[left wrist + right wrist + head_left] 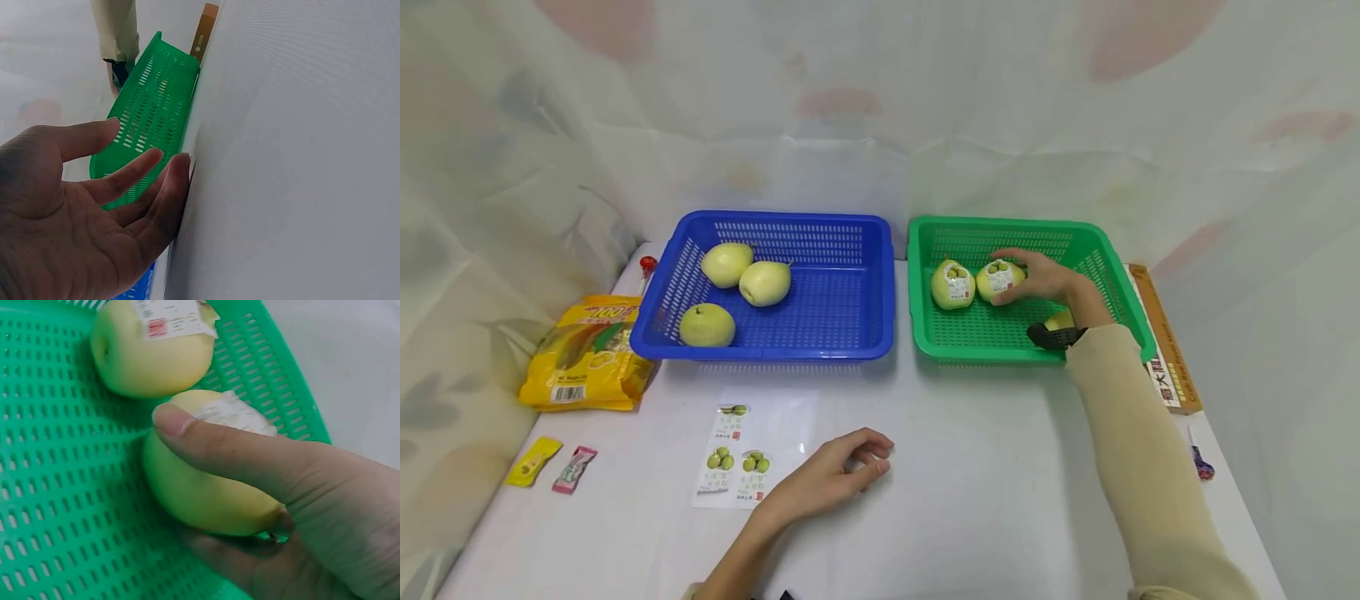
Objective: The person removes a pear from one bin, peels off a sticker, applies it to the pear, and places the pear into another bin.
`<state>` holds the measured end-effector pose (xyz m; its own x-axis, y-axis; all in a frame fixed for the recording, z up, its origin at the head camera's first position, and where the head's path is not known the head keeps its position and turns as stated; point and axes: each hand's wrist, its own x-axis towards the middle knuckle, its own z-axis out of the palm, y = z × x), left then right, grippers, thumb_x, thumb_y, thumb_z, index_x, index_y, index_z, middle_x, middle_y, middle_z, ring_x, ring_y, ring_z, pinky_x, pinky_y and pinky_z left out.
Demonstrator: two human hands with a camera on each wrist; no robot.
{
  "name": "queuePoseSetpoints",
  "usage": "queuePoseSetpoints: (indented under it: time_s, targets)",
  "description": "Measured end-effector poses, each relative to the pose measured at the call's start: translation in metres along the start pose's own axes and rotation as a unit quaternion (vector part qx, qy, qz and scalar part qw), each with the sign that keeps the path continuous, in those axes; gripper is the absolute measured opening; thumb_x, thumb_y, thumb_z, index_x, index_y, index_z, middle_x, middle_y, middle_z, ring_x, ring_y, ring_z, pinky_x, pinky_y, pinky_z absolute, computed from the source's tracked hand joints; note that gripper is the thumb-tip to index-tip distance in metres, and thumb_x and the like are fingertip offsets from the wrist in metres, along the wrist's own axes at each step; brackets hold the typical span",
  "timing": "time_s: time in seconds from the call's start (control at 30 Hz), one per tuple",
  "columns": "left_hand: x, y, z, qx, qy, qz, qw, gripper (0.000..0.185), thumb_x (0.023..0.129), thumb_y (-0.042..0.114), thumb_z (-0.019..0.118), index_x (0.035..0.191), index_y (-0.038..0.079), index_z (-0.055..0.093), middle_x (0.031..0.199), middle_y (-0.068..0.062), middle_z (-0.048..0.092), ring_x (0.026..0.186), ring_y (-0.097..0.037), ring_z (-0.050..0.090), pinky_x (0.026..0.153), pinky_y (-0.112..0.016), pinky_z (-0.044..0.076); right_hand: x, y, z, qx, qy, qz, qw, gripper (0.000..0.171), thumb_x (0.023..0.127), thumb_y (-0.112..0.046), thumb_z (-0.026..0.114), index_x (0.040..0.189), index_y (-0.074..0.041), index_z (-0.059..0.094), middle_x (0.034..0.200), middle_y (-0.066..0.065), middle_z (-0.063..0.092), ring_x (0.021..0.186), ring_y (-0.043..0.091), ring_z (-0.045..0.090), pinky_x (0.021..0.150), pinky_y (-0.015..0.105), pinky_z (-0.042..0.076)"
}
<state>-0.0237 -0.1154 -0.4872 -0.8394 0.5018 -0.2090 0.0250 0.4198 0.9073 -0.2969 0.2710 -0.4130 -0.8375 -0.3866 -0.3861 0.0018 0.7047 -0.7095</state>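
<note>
Inside the green basket [985, 354], my right hand [1047, 277] grips a pale yellow-green pear [997, 283] that carries a white printed label. The right wrist view shows the thumb across this pear [206, 494] and fingers curled under it. Beside it lies another labelled pear [952, 287]; a third, partly hidden by my right wrist, shows as a yellow patch [1060, 320]. My left hand [831, 475] hangs loosely curled over the white table, holding nothing. Close to it lies a sheet of pear stickers [733, 454].
Three pears without labels [765, 283] lie in the blue basket [790, 353], left of the green one. At far left are a yellow snack bag [591, 358], two small wrapped sweets [535, 461] and a red lollipop [647, 265]. An orange-brown box [1165, 342] and another lollipop [1202, 465] lie at right.
</note>
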Motion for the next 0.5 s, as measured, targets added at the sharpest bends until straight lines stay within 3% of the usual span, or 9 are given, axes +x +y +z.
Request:
queuePoseSetpoints:
  time_s: [0.1,0.3,0.5]
  targets:
    - [0.0,0.001,0.0,-0.001,-0.002,0.001,1.0,0.035,0.11,0.038,0.064,0.136,0.014,0.069,0.129,-0.003,0.075,0.113,-0.014,0.07,0.091,-0.023,0.059,-0.007,-0.004,-0.006,0.0,-0.021,0.02,1.0,0.091,0.1,-0.018,0.079,0.173,-0.016,0.025,0.177,0.031,0.016,0.152,0.052,0.041,0.119,0.067,0.047]
    - [0.0,0.002,0.0,-0.001,-0.005,-0.002,1.0,0.035,0.11,0.038,0.064,0.136,0.014,0.069,0.128,-0.003,0.075,0.114,-0.015,0.069,0.091,-0.023,0.059,-0.014,-0.007,-0.013,0.03,-0.029,0.036,0.998,0.086,0.102,-0.012,0.076,0.173,-0.013,0.026,0.175,0.032,0.018,0.137,0.055,0.061,0.115,0.061,0.055]
    - [-0.001,0.003,-0.001,0.002,-0.003,-0.002,1.0,0.034,0.11,0.036,0.064,0.135,0.014,0.069,0.128,-0.002,0.075,0.115,-0.015,0.069,0.093,-0.024,0.058,-0.007,-0.002,-0.007,0.067,-0.031,0.035,0.997,0.084,0.104,-0.012,0.074,0.172,-0.01,0.026,0.176,0.036,0.008,0.138,0.052,0.062,0.114,0.054,0.058]
